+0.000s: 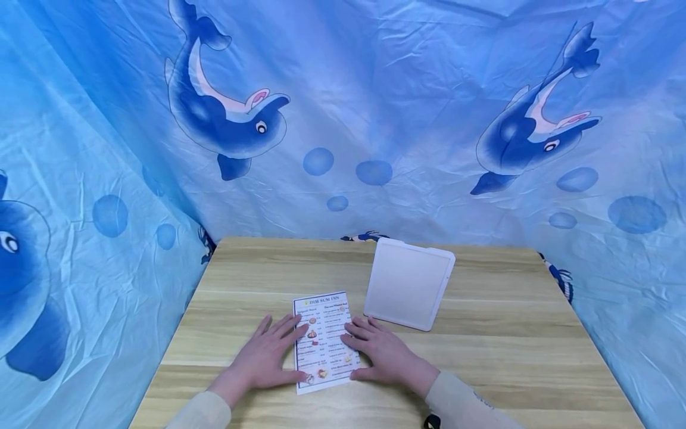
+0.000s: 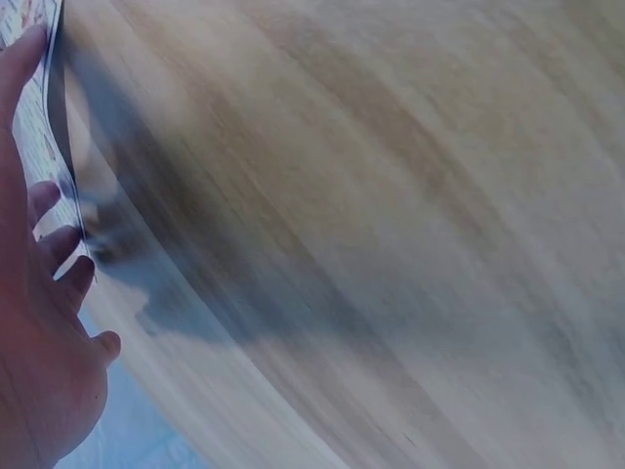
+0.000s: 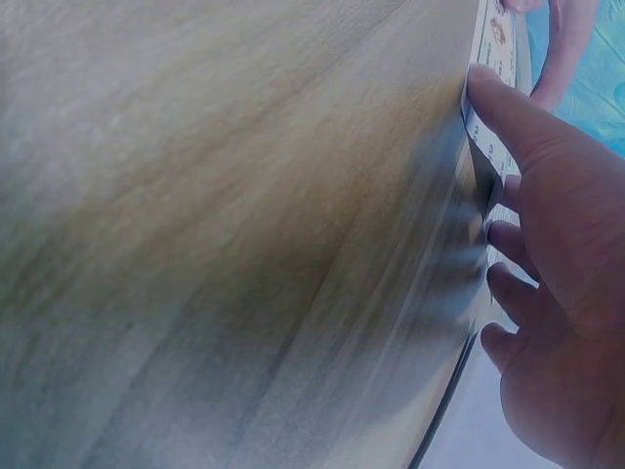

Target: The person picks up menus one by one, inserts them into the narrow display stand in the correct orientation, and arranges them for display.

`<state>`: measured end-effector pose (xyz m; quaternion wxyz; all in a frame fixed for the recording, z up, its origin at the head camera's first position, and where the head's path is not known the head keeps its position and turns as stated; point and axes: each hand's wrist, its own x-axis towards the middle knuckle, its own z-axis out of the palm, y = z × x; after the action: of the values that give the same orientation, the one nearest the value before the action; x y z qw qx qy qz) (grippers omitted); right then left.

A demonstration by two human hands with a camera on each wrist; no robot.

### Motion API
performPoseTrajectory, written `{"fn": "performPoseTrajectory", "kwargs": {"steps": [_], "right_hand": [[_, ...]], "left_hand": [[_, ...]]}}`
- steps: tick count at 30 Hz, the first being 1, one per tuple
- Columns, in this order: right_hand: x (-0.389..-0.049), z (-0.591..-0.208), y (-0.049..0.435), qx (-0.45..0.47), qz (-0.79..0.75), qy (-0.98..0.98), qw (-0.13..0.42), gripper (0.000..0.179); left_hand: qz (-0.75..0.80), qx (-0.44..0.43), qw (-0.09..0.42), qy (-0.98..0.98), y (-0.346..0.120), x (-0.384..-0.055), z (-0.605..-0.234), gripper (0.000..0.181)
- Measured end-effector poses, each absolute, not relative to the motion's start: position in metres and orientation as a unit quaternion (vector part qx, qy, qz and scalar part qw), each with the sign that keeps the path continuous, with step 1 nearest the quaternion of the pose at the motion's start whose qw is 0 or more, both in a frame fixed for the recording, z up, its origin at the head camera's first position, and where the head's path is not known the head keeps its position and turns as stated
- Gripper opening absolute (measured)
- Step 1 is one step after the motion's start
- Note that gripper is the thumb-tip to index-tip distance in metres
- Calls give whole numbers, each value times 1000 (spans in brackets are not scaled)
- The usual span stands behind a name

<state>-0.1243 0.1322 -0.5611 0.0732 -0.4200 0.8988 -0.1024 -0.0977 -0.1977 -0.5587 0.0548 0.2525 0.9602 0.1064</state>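
A printed "DIM SUM INN" menu sheet (image 1: 329, 342), white with a dark border and small food pictures, lies on the wooden table (image 1: 498, 381). My left hand (image 1: 266, 358) rests along its left side, fingers spread and thumb on the lower left corner. Along the right side rests my right hand (image 1: 390, 356), its fingertips and thumb on the sheet. In the left wrist view, the thumb of my left hand (image 2: 44, 362) lies over the bowed edge of the menu sheet (image 2: 37, 137). The right wrist view has the thumb of my right hand (image 3: 576, 283) on the sheet's edge.
A white framed board (image 1: 409, 286) lies at an angle beyond my right hand. Blue fabric with dolphins (image 1: 230, 113) hangs behind the table and at both sides. A small black object (image 1: 432, 422) shows beside my right sleeve.
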Motion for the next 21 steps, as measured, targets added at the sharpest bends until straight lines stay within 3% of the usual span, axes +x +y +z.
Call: {"fn": "performPoseTrajectory", "kwargs": {"steps": [21], "right_hand": [[-125, -565, 132, -418, -103, 900, 65, 78]], "left_hand": [[99, 254, 56, 961, -194, -102, -562, 102]]}}
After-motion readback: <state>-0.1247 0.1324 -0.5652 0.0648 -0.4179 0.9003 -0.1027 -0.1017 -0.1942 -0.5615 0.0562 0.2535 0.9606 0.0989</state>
